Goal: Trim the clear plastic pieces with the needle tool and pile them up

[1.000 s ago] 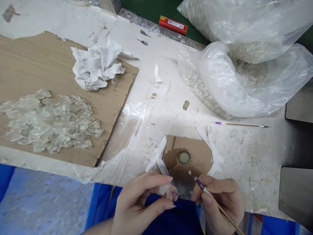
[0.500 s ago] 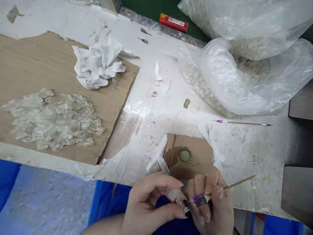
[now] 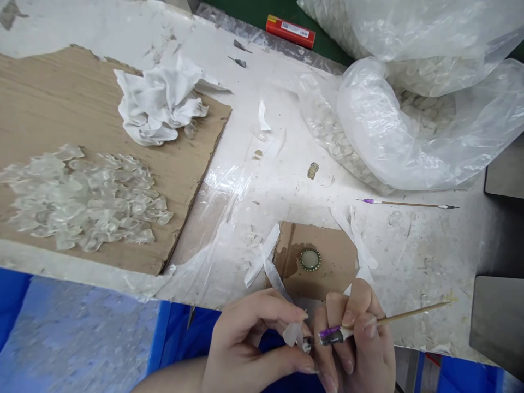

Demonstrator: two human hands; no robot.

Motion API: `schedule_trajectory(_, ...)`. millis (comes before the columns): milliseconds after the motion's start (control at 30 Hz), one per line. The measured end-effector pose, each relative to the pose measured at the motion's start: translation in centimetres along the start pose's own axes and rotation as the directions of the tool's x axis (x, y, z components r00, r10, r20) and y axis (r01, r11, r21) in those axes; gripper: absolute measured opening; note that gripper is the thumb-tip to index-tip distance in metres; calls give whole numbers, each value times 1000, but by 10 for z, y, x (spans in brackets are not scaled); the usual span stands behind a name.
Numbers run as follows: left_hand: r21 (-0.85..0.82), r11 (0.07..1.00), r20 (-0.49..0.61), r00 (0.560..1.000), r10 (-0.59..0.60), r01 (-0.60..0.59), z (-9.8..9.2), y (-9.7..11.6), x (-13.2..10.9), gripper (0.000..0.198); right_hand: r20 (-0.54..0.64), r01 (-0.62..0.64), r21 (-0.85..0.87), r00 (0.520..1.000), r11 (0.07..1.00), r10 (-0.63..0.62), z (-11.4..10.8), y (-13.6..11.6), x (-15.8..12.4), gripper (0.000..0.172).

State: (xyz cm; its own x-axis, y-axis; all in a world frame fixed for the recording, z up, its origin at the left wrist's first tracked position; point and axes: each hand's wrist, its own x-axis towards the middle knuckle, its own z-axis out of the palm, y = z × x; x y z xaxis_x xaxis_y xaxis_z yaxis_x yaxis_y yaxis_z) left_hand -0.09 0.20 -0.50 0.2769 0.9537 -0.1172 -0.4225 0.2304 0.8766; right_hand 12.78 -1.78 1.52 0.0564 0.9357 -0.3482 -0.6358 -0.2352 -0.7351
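- Swung round since the earlier frame, the wooden stick [image 3: 413,311] with its purple collar now points out to the right, and the two hands sit closer together.
- The left hand [image 3: 241,349] is clamped in a pinch, thumb and fingers closed on a clear flake [image 3: 292,334], right over the table's [image 3: 421,256] near edge.
- The right hand [image 3: 360,338] is curled tight round the stick at the collar, with the tip right at the flake's lower end. What sits at that tip is too small to tell.
- From where I stand, this looks like fine tip work on the flake, and the next move calls for small, steady pressure.
- Just ahead, a brown cardboard square [image 3: 335,256] carries a round metal-rimmed cabochon [image 3: 310,260], close to the hands, so there's little room forward.
- Sideways there's more: the stick's tail stops short of a dark panel [image 3: 497,322].
- Farther off lie a second stick [image 3: 409,203], a plastic bag [image 3: 393,125] of flakes, and a heap of flakes [image 3: 82,202] on a cardboard sheet [image 3: 82,109].
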Motion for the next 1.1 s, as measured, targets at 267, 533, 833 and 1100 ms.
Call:
schedule_trajectory(267, -22, 1000, 4, 1000, -5, 5, -1, -1, 0, 38, -2, -13, -31, 1000, 999, 13, -4, 0, -1, 37)
schedule_trajectory(533, -68, 996, -7, 998, -64, 64, 0, 1, 1, 45, -5, -55, 12, 998, 998, 55, -5, -1, -4, 33)
schedule_trajectory(833, -152, 983, -13, 995, -103, 99, 0, -1, -2, 51, -191, 299, -471, 884, 830, -427, -30, 2, 11, 22)
schedule_trajectory(1100, -149, 985, -22, 995, -92, 88, -3, -2, -2, 51, -119, 167, -813, 890, 558, -440, -36, -1, 21, 29)
